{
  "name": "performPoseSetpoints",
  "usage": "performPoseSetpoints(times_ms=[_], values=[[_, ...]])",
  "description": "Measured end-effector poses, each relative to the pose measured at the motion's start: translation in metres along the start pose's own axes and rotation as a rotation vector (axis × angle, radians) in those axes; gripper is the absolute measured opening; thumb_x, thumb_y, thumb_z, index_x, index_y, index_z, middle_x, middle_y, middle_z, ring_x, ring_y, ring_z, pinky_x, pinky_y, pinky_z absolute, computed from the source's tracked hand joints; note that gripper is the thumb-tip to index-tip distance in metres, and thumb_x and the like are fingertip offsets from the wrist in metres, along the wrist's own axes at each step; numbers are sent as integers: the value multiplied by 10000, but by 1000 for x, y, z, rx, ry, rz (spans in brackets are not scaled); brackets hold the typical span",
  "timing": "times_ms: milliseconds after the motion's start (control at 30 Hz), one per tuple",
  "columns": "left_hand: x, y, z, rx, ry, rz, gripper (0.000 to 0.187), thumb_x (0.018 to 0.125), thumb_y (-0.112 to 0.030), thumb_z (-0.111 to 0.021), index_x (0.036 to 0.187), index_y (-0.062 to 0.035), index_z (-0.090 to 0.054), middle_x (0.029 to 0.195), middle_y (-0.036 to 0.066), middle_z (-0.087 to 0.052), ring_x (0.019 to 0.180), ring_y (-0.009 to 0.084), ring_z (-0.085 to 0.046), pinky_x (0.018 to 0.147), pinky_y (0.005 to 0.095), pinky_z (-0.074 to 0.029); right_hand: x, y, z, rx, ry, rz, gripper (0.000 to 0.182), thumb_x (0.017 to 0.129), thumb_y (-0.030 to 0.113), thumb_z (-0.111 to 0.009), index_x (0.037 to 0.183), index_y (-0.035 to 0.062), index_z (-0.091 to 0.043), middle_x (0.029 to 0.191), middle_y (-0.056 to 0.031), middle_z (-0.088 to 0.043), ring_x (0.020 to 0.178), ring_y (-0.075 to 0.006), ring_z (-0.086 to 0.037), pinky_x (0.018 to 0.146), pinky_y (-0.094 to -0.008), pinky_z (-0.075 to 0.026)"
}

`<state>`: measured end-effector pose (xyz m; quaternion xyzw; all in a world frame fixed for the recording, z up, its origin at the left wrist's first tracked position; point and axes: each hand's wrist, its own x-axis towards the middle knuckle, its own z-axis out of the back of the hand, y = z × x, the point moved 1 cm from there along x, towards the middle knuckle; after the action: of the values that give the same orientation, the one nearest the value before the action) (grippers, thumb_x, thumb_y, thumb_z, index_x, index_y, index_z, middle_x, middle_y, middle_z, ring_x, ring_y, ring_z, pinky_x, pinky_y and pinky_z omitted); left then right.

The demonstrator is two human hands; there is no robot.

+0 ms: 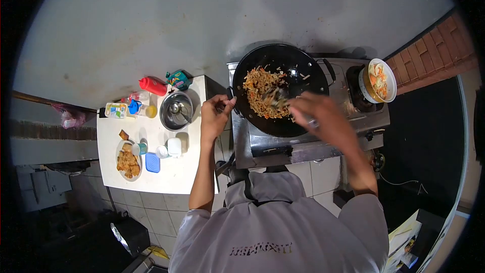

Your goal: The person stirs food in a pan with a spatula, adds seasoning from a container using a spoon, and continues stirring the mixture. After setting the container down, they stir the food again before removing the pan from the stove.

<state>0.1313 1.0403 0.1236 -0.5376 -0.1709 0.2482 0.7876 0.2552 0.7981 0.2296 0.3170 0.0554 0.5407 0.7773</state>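
A black wok (292, 59) sits on the steel stove, holding a brown fried mix (258, 85) with orange bits, heaped on its left side. My left hand (217, 112) is closed at the wok's left handle (232, 92), fingers curled round it. Over the right part of the wok, my right hand (323, 117) is smeared by motion but closed on a metal spatula (275, 98). The spatula's blurred head is down in the food. Most of its handle is hidden by the hand.
Right of the wok, a white bowl (388, 77) of shredded vegetables stands over another burner (357, 102). On the white table (174, 177) at left are a steel bowl (176, 110), a red bottle (152, 86), several small containers and a plate (121, 146) of fried pieces.
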Motion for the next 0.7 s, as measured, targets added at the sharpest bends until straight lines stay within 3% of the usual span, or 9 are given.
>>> performPoseSetpoints(times_ms=[33, 67, 133, 200, 300, 400, 533, 633, 700], values=[[1, -2, 0, 1, 0, -3, 307, 851, -220, -703, 912, 76, -648, 730, 80, -646, 680, 108, -552, 634, 267, -446, -2, 1, -11, 84, 95, -32, 167, 848, 150, -630, 959, 25, -628, 844, -150, -596, 807, -352, -604, 706, -422, -476], [0, -5, 1, 13, 12, 22, 319, 850, -229, -705, 916, 77, -647, 737, 83, -649, 683, 112, -557, 643, 269, -452, -3, -5, -16, 85, 94, -34, 167, 848, 150, -630, 959, 25, -628, 844, -150, -596, 807, -352, -604, 706, -422, -476], [-2, -5, 2, 29, 25, 46, 330, 849, -238, -707, 921, 78, -647, 744, 87, -652, 686, 117, -561, 651, 272, -457, 1, -12, -18, -48, -15, 32, 159, 826, 71, -652, 969, 2, -655, 804, -144, -595, 692, -325, -594, 598, -399, -454], [-3, -2, 0, -34, -11, 3, 235, 834, -142, -720, 885, 68, -627, 716, 22, -599, 649, 60, -505, 590, 211, -421, -3, -2, -3, -65, -21, 4, 150, 828, 71, -651, 963, 4, -647, 792, -142, -587, 678, -326, -593, 593, -404, -452], [-3, -5, 0, 39, -25, -16, 255, 828, -158, -728, 884, 71, -629, 705, 27, -598, 635, 63, -509, 577, 215, -421, -9, 22, -9, -21, 4, -47, 118, 834, 91, -640, 914, 4, -637, 782, -150, -583, 665, -331, -597, 595, -411, -457], [-3, -6, 2, 87, 3, 7, 272, 823, -166, -734, 884, 76, -627, 705, 36, -600, 632, 67, -517, 572, 220, -424, 1, -8, -54, -42, -5, -47, 120, 849, 113, -618, 877, -3, -633, 792, -159, -592, 670, -330, -601, 604, -424, -462], [-3, -2, -1, 48, -16, -5, 266, 824, -159, -732, 882, 78, -625, 709, 43, -603, 636, 70, -523, 572, 223, -427, 20, -2, -21, -85, -149, -142, 126, 844, 108, -615, 800, -9, -634, 702, -161, -589, 647, -353, -582, 598, -414, -453], [-6, -6, -1, 46, -15, 11, 259, 823, -152, -733, 882, 77, -627, 710, 41, -606, 640, 69, -527, 578, 221, -429, 22, 15, -38, 146, -199, -82, 135, 836, 108, -620, 787, -18, -632, 696, -167, -595, 646, -351, -587, 601, -407, -452], [-7, -5, -1, 16, -25, 22, 251, 819, -145, -736, 878, 73, -627, 708, 32, -599, 642, 66, -522, 586, 221, -431, 30, -1, -55, 88, -149, -152, 148, 826, 106, -622, 792, -38, -626, 725, -198, -610, 658, -361, -597, 613, -401, -463]])
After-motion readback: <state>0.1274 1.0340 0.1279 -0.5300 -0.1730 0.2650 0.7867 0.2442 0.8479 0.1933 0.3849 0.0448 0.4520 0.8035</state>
